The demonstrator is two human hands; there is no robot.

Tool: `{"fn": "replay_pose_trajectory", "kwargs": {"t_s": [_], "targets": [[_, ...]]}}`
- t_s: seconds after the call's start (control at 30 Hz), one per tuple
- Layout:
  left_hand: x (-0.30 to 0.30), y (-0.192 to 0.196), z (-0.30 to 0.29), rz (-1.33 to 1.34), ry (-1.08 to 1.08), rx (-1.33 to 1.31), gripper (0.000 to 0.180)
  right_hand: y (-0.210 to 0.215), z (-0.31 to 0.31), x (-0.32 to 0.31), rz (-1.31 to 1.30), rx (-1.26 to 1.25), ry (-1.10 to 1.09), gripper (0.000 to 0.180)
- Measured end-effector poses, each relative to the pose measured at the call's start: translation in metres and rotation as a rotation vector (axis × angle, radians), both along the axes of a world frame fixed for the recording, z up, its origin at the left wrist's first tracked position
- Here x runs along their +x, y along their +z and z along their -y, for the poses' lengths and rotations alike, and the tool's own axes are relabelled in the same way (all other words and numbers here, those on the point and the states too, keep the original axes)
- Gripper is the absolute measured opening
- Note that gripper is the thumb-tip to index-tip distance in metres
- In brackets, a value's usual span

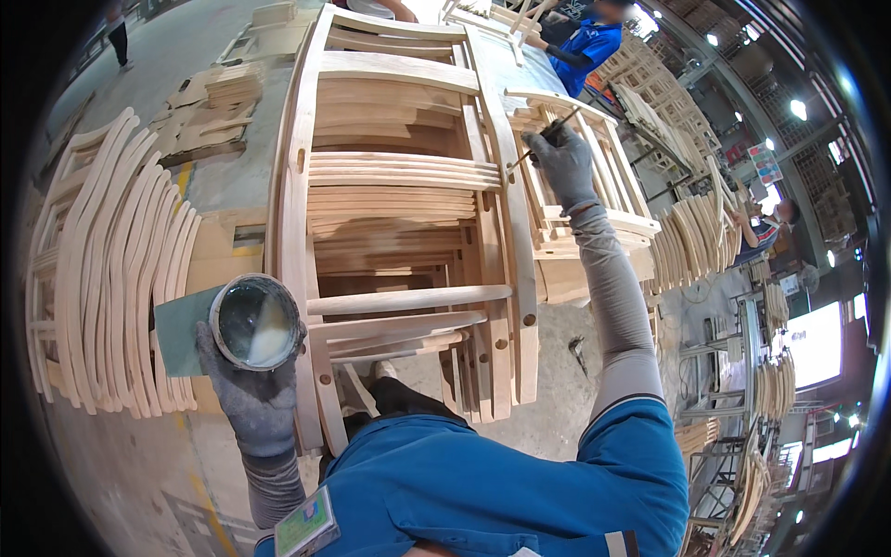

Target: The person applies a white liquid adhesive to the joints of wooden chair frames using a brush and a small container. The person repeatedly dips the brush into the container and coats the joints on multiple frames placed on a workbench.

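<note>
My left hand [252,390], in a grey glove, holds a round metal can [255,322] with whitish liquid inside, low at the left beside the frame's left rail. My right hand [563,162], also gloved, grips a thin brush [545,137] whose tip touches the right upright of a pale wooden chair frame [408,299]. The frame stands in front of me with curved slats and round rungs. More chair parts lie stacked behind it.
Several curved wooden slats [111,269] lean in a row at the left. Stacked chair frames [594,200] sit to the right. A person in a blue shirt [585,46] works at the far end. More wooden parts [691,237] stand right.
</note>
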State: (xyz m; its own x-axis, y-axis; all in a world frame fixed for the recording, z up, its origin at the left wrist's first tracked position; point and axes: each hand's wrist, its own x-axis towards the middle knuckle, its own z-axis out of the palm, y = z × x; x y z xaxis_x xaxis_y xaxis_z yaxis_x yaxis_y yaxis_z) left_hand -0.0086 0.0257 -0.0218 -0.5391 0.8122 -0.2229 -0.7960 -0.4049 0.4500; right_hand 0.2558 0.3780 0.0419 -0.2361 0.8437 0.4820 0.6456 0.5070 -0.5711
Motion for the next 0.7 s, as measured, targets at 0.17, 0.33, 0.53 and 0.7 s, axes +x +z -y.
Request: {"fn": "replay_pose_trajectory", "kwargs": {"t_s": [0.17, 0.33, 0.53, 0.7], "targets": [[-0.007, -0.008, 0.001, 0.053, -0.043, 0.054, 0.051, 0.008, 0.008, -0.011, 0.294, 0.127, 0.022, 0.024], [-0.003, -0.001, 0.000, 0.038, 0.058, -0.024, 0.048, 0.012, 0.014, -0.021, 0.421, 0.066, 0.069, 0.022], [-0.007, -0.013, 0.011, -0.106, 0.055, -0.042, 0.049, 0.018, 0.007, -0.012, 0.419, 0.039, 0.116, 0.024], [0.001, -0.017, 0.018, -0.694, 0.216, -0.286, 0.052, 0.018, 0.019, -0.023, 0.418, 0.023, 0.065, 0.021]]}}
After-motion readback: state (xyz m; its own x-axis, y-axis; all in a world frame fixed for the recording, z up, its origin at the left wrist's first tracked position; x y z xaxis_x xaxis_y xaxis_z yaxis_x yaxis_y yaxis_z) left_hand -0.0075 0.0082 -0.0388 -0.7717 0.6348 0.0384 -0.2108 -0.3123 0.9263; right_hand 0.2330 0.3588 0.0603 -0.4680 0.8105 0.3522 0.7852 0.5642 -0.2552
